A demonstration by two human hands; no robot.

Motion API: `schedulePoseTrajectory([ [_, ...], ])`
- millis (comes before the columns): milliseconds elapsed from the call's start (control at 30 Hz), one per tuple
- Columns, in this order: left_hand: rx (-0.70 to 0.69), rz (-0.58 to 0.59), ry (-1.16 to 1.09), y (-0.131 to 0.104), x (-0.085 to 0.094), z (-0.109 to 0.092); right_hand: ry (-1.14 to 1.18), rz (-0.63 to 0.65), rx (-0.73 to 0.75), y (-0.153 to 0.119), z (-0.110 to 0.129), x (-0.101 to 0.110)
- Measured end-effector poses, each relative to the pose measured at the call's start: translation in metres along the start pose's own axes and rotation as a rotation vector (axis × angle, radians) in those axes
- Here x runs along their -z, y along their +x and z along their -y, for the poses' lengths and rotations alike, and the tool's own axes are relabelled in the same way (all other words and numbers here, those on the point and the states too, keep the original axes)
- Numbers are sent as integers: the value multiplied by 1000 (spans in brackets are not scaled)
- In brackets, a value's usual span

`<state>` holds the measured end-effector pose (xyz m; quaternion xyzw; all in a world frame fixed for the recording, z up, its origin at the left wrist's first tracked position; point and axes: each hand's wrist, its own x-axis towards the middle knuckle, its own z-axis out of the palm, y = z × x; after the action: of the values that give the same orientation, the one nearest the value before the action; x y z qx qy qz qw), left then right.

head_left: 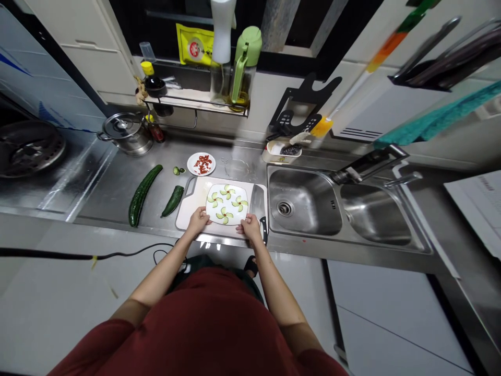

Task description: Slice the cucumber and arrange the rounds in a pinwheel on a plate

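A white plate over the cutting board carries several pinwheels of green cucumber slices with red centres. My left hand grips the plate's left front edge. At its right front edge, my right hand pinches the rim with closed fingers. A knife lies along the right side of the board, its dark handle beside my right hand. Left of the board are a cut cucumber piece and a long whole cucumber. Behind the board, a small plate holds chopped red pieces.
A double sink with a faucet is to the right. A steel pot stands at the back left. Small cucumber ends lie near the small plate. Bottles stand on a wall rack. A container sits behind the sink.
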<state>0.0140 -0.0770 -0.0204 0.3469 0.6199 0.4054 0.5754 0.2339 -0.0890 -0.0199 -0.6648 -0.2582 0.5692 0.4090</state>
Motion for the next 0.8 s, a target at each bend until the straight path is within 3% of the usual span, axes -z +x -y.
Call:
schedulePoseTrajectory([
  [233, -11, 61, -81, -9, 3, -6, 42, 9, 87, -11, 10, 3],
  [467, -2, 189, -187, -29, 12, -27, 88, 53, 159, -35, 34, 9],
  [800, -68, 105, -189, -51, 15, -35, 198, 40, 150, -56, 43, 4],
])
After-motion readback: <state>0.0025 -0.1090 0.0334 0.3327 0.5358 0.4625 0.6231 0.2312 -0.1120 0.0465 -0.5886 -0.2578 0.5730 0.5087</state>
